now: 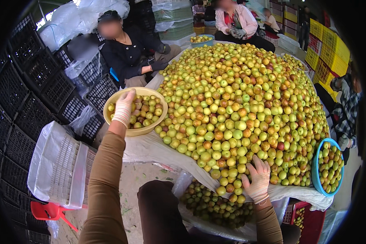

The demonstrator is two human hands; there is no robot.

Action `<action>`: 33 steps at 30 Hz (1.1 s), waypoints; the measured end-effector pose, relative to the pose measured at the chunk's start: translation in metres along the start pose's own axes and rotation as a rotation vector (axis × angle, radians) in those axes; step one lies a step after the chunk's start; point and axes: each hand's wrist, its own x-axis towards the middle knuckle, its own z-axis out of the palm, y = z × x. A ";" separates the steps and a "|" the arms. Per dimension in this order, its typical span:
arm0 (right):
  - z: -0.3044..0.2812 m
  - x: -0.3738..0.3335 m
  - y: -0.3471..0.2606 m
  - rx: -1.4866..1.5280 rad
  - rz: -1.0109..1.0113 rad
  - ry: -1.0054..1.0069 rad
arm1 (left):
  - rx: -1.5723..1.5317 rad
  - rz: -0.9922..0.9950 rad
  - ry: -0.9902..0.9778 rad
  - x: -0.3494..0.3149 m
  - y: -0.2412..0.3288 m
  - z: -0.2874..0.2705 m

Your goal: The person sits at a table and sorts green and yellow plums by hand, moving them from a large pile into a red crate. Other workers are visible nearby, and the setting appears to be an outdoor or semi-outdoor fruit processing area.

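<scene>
A heap of green and reddish-brown jujubes (240, 110) covers the pale cloth-covered table in front of me. At its near edge lies my right hand (258, 179) in a thin whitish glove, fingers spread against the fruit. My left hand (124, 106), gloved alike, reaches over the left side of a beige basin (162, 118) partly filled with darker jujubes (144, 110). The back of that hand hides most of its fingers and whatever they may hold. Below the table edge, a lined container holds more jujubes (215, 205), just left of my right wrist.
Black crates (32, 97) are stacked along the left. White crates (61, 166) and a red stool (49, 211) stand nearer. A blue basin (340, 162) of jujubes sits at the right corner. Several people sit around the heap; one in dark clothes (128, 53) is beyond the beige basin.
</scene>
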 end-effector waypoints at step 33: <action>0.003 0.008 -0.001 0.029 -0.013 -0.010 | 1.123 0.543 -0.453 -0.027 -0.080 0.148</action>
